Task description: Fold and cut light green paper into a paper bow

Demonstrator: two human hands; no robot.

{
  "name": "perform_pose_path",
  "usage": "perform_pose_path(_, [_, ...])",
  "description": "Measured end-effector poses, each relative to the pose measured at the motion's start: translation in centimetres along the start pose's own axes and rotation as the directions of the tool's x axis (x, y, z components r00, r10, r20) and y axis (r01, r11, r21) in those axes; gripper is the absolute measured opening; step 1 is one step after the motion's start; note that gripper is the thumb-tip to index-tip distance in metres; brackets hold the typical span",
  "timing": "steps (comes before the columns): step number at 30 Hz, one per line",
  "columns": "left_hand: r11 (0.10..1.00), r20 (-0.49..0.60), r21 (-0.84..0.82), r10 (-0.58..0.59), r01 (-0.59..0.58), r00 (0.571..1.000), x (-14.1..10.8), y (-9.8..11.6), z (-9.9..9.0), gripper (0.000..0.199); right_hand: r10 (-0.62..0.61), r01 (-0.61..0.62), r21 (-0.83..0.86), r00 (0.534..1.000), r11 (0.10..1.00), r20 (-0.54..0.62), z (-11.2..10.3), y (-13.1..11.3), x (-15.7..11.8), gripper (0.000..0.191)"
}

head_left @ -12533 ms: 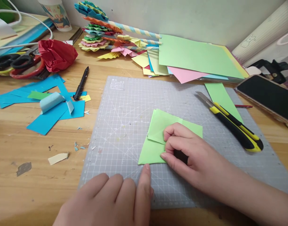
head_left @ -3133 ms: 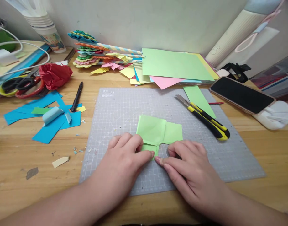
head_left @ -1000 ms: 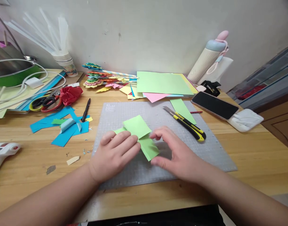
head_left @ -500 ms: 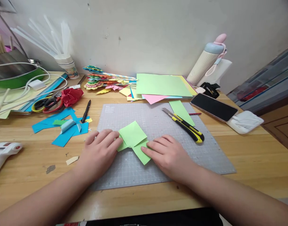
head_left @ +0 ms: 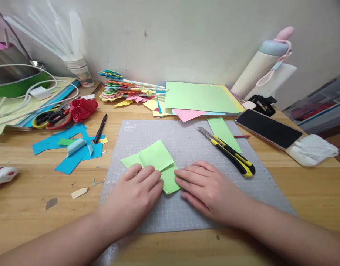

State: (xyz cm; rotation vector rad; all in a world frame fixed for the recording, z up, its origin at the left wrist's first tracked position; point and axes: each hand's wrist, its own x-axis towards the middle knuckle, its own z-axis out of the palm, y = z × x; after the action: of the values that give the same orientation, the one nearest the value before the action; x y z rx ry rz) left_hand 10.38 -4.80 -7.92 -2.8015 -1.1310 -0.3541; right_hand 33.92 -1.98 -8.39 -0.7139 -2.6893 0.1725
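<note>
A piece of folded light green paper (head_left: 156, 155) lies on the grey cutting mat (head_left: 125, 207), with a square flap on top and corners reaching left and down. My left hand (head_left: 136, 192) curls over its lower edge, fingertips on the paper and thumb hidden. At the paper's right edge, my right hand (head_left: 205, 188) has its fingers close together, tips on the lower right part. To the right rests a yellow and black utility knife (head_left: 228, 152), blade out, beside a green paper strip (head_left: 224, 133).
Blue paper scraps (head_left: 72, 157), a black pen (head_left: 100, 128), scissors (head_left: 51, 117) and a red crumpled bundle (head_left: 83, 109) lie left. Behind the mat are paper flowers (head_left: 114, 88) and coloured sheets (head_left: 200, 98). A phone (head_left: 269, 127) and bottle (head_left: 260, 66) stand right.
My left hand has moved from the paper's left corner right and down to its lower edge, uncovering the left corner. My right hand stays at the right edge. The view has shifted slightly.
</note>
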Motion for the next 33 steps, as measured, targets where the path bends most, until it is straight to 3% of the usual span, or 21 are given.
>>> perform_pose_path(7, [0.972,0.114,-0.193,-0.116,0.136,0.987,1.0,1.2,-0.9,0.016,-0.014,0.008,0.127,0.999,0.992,0.042,-0.6,1.3,-0.4,0.024])
perform_pose_path(11, [0.985,0.143,-0.132,-0.094,0.113,0.985,1.2,1.6,-1.0,0.011,-0.011,0.004,0.111,0.998,0.994,0.069,-0.7,1.2,-0.5,0.027])
perform_pose_path(13, [0.986,0.133,-0.117,-0.103,0.119,0.986,1.1,1.8,-0.9,0.017,-0.010,0.001,0.099,0.996,0.995,0.084,-1.0,1.2,-0.7,0.029])
perform_pose_path(17, [0.990,-0.025,-0.125,-0.074,0.071,0.997,0.5,1.7,-0.7,0.039,0.004,-0.015,0.113,0.995,0.993,0.101,-1.4,1.2,-1.1,0.030])
perform_pose_path(19, [0.994,-0.073,-0.103,-0.049,0.041,0.996,0.3,1.4,-0.7,0.040,0.020,-0.034,0.121,0.993,0.992,0.116,-1.4,1.1,-1.1,0.030])
perform_pose_path(28, [0.954,0.044,-0.254,-0.154,0.160,0.987,0.5,0.1,-0.4,0.021,0.024,-0.049,0.151,0.986,0.987,0.163,-1.1,1.0,-0.8,0.033])
perform_pose_path(33, [0.957,0.037,-0.190,-0.218,0.221,0.975,1.4,0.0,0.0,0.024,0.035,-0.062,0.195,0.990,0.979,0.140,-1.2,1.3,-0.9,0.033])
